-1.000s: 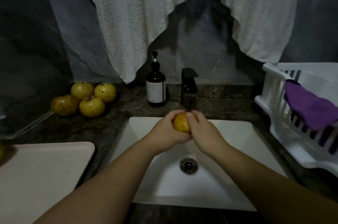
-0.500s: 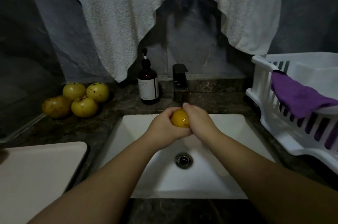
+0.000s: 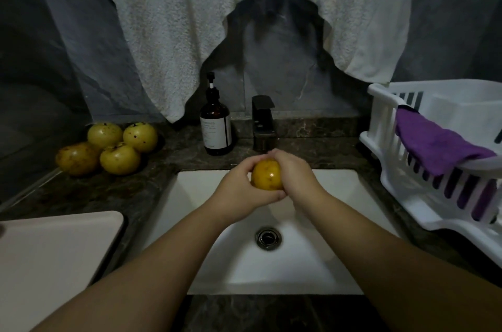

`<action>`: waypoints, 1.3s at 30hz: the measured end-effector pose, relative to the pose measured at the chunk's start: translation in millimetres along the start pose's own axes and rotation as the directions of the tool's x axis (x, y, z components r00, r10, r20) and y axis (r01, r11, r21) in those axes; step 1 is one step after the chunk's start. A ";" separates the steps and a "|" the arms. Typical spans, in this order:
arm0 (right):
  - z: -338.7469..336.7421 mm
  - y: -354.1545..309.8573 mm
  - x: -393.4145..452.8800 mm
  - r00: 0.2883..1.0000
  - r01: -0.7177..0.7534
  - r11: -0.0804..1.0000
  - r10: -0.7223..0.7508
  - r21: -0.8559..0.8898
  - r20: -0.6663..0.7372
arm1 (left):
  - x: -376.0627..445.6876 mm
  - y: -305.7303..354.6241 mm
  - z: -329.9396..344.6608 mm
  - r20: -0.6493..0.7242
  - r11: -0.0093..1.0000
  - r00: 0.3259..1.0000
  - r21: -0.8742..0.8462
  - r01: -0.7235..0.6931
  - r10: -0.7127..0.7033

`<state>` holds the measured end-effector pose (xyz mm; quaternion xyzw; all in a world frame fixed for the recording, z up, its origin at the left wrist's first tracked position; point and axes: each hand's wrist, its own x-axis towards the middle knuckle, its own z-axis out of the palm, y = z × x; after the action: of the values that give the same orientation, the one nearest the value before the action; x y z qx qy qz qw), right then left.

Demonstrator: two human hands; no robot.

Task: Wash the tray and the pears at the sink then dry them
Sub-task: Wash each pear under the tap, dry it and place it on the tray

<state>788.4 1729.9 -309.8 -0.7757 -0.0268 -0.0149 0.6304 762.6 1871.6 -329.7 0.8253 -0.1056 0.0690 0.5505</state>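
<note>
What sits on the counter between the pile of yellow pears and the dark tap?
A brown glass pump bottle stands between the four yellow pears and the dark tap, in the head view.

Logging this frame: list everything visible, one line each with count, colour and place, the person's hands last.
pear in hands: 1, yellow-orange, held over the sink below the tap
pears on counter: 4, yellow-green with dark specks, clustered left of the sink
sink: 1, white, centre
drain: 1, metal, sink bottom
tap: 1, dark, behind the sink
pump bottle: 1, brown with pale label, left of the tap
tray: 1, white, lower left counter
towel: 1, white, hanging on the wall
rack: 1, white, right counter
cloth: 1, purple, draped over the rack
left hand: grips the pear
right hand: grips the pear
</note>
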 end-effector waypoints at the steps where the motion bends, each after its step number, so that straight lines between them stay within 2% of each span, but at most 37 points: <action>1: 1.9 -2.6 -5.9 0.999 -0.048 0.998 0.048 0.028 0.012 | 0.2 -0.2 0.0 -0.010 1.000 1.000 -0.023 0.005 -0.006; 2: 5.1 3.0 -4.5 0.999 0.023 0.996 -0.020 -0.087 0.033 | 0.4 -0.3 0.0 -0.005 0.999 1.000 -0.031 0.012 -0.012; 4: 4.4 2.3 -7.6 0.967 0.241 0.925 -0.255 -0.294 -0.008 | 1.4 1.2 0.7 0.032 0.999 0.999 -0.035 -0.001 0.002; 6: -0.7 0.3 -1.0 0.974 0.219 0.953 -0.227 -0.209 -0.016 | 1.1 1.2 1.0 0.040 0.998 0.999 -0.060 -0.005 0.007; 7: -2.3 -2.4 0.3 0.995 0.103 0.992 -0.103 -0.067 0.000 | 0.5 0.7 0.5 0.034 0.997 0.999 -0.078 0.012 -0.009; 8: -3.8 0.0 -0.3 1.000 -0.018 1.000 0.019 -0.020 0.013 | 0.2 -0.4 0.4 0.031 0.995 0.999 -0.089 0.036 -0.033; 9: -0.3 -1.6 -5.6 0.998 -0.063 0.998 0.063 0.002 0.027 | -0.1 -1.2 0.5 0.031 0.994 0.998 -0.087 0.062 -0.060; 10: 4.4 4.5 -3.7 0.999 0.014 0.994 -0.008 -0.109 0.052 | 0.4 -1.9 0.7 0.033 0.994 0.996 -0.072 0.081 -0.079; 12: 6.9 3.4 -7.8 0.976 0.212 0.954 -0.217 -0.213 0.001 | 1.1 -0.4 1.1 0.042 0.998 0.997 -0.025 0.062 -0.061; 14: 2.1 -0.1 1.7 0.991 0.132 0.989 -0.133 -0.072 -0.011 | 1.5 0.9 1.2 0.046 1.000 0.999 0.005 0.022 -0.022; 15: 0.9 -0.7 5.4 1.000 0.012 0.998 -0.012 0.055 0.004 | 1.5 0.5 0.4 0.034 1.000 0.999 0.001 0.023 -0.023; 16: 0.0 0.8 4.3 0.995 -0.097 0.991 0.097 0.094 0.003 | 1.0 0.3 -0.5 0.019 0.999 0.999 -0.013 0.035 -0.035; 17: 3.7 -1.4 -0.8 0.996 -0.090 0.995 0.089 0.044 0.018 | 0.8 0.1 -0.9 0.009 0.998 0.999 -0.027 0.051 -0.051; 18: 8.0 3.8 -1.6 0.999 0.020 0.994 -0.017 -0.105 0.031 | 0.8 0.1 -0.6 0.009 0.998 0.998 -0.030 0.057 -0.057; 20: 10.1 4.7 -7.7 0.963 0.254 0.935 -0.270 -0.248 -0.030 | 1.3 -0.7 0.8 0.010 1.000 1.000 0.006 0.004 -0.004; 22: 4.8 0.1 -0.8 0.982 0.180 0.984 -0.180 -0.010 -0.056 | 0.5 0.5 1.2 -0.015 0.999 0.999 0.004 -0.038 0.038; 23: 3.4 -1.6 1.7 0.998 0.056 0.989 -0.052 0.138 -0.031 | 0.2 0.6 0.9 -0.038 0.999 0.999 -0.012 -0.035 0.034; 24: 2.3 0.3 1.3 0.999 -0.051 0.980 0.052 0.193 -0.003 | 0.4 0.4 1.0 -0.060 0.999 0.998 -0.021 -0.025 0.024; 25: 3.8 -0.1 -1.6 0.998 -0.055 0.986 0.051 0.160 0.026 | 1.1 0.6 0.6 -0.074 1.000 0.997 -0.021 -0.010 0.009; 27: 8.3 5.5 -3.8 0.986 0.164 0.981 -0.162 -0.105 0.034 | 2.6 1.8 0.9 -0.062 1.000 0.998 -0.014 0.011 -0.012; 28: 7.5 4.8 -4.2 0.974 0.225 0.962 -0.224 -0.153 0.021 | 2.7 2.7 1.1 -0.049 1.000 0.999 -0.009 0.010 -0.011; 29: 4.7 2.6 -3.5 0.977 0.213 0.970 -0.214 -0.119 0.001 | 2.5 2.3 1.5 -0.041 1.000 0.999 -0.003 0.006 -0.007; 31: 1.0 -1.9 -0.4 0.999 -0.035 0.977 0.026 0.210 0.047 | 1.9 -0.4 0.6 -0.037 1.000 0.999 0.014 -0.001 0.002; 32: -0.1 -1.4 0.3 0.970 -0.234 0.901 0.192 0.364 0.149 | 1.6 -2.2 -0.3 -0.041 1.000 0.999 0.025 0.002 -0.001; 33: -1.1 -0.2 -0.3 0.931 -0.350 0.831 0.259 0.432 0.257 | 1.8 -3.0 -1.1 -0.055 0.999 0.998 0.037 0.010 -0.008; 34: 0.0 0.5 -2.0 0.907 -0.392 0.812 0.262 0.433 0.329 | 1.9 -2.7 -1.0 -0.082 0.999 0.996 0.050 0.022 -0.018; 35: 2.5 3.7 -2.1 0.907 -0.371 0.832 0.230 0.413 0.352 | 1.9 -1.5 -0.2 -0.117 0.997 0.993 0.073 0.037 -0.029; 37: 5.1 6.0 -1.6 0.934 -0.291 0.872 0.169 0.394 0.315 | 2.5 2.3 2.7 -0.153 0.990 0.987 0.118 0.072 -0.054; 39: 4.2 4.5 1.4 0.943 -0.293 0.865 0.190 0.408 0.275 | 1.5 4.1 3.8 -0.098 0.993 0.993 0.092 0.073 -0.064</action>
<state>790.0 1733.1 -315.0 -0.6056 -0.0030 0.1590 0.7797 763.0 1866.4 -327.2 0.8495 -0.0474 0.0942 0.5169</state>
